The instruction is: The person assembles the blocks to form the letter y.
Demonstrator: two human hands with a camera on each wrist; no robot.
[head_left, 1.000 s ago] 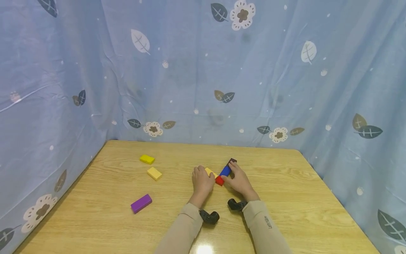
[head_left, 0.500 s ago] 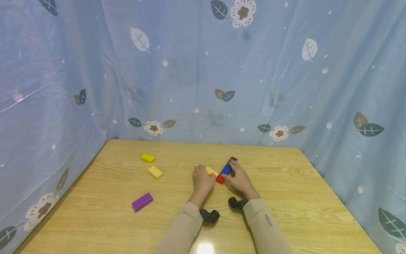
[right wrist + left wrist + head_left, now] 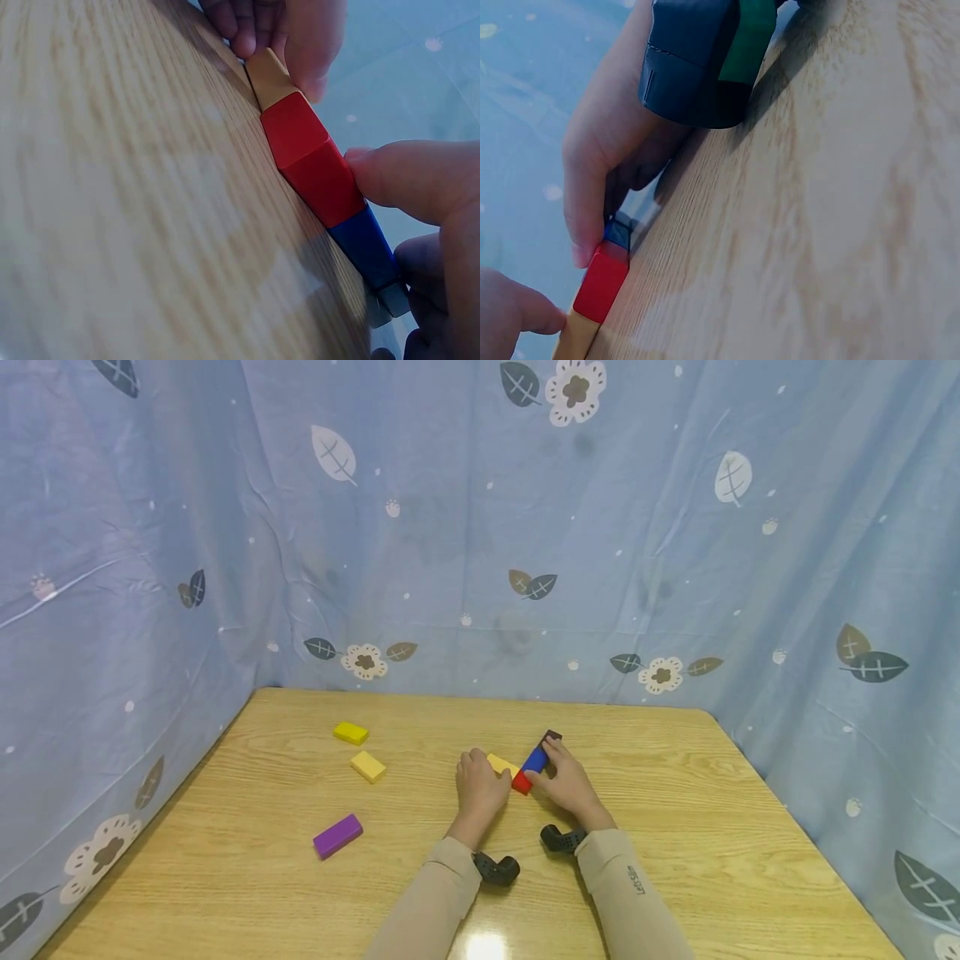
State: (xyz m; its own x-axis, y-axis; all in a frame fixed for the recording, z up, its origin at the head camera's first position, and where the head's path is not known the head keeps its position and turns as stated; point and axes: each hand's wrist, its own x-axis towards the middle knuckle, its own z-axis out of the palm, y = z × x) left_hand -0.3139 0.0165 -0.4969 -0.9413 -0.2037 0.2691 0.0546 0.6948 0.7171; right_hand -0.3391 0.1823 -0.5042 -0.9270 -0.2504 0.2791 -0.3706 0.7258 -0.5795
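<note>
Several wooden blocks lie end to end in an angled line between the hands: a light yellow block (image 3: 501,765), a red block (image 3: 521,783), a blue block (image 3: 536,760) and a dark block (image 3: 552,737) at the far end. My left hand (image 3: 481,790) holds the light yellow block, thumb on the near side and curled fingers beyond. My right hand (image 3: 572,787) grips the blue stretch; its thumb (image 3: 382,169) touches the red block, and its index finger reaches the dark one. In the right wrist view the red block (image 3: 311,161) meets both neighbours. The right fingertips are partly hidden.
To the left on the wooden table (image 3: 675,827) lie a bright yellow block (image 3: 350,732), a pale yellow block (image 3: 368,767) and a purple block (image 3: 337,836). A patterned blue curtain (image 3: 450,543) encloses the back and sides. Black wrist cameras (image 3: 496,869) sit under both wrists.
Both hands keep nearly the same hold. The red block and the blocks beside it have barely shifted; the view itself has tilted slightly.
</note>
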